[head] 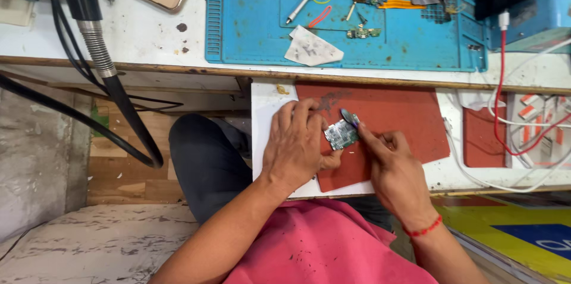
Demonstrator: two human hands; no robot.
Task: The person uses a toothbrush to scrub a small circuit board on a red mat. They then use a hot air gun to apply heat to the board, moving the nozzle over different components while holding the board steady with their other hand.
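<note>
Pink-shirted forearms lead to the left hand point(295, 144), clamped on a small circuit board point(341, 135) to steady it, while a tool point(350, 118) is pinched just beside by the right hand point(394, 164).

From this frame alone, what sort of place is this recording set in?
Most likely a small electronics repair bench. The left hand steadies a small circuit board on a red mat while the right hand works it with a thin tool; a blue work mat behind holds loose parts.

electronics repair workshop: blue soldering mat point(250, 28), circuit board point(340, 135).
</note>
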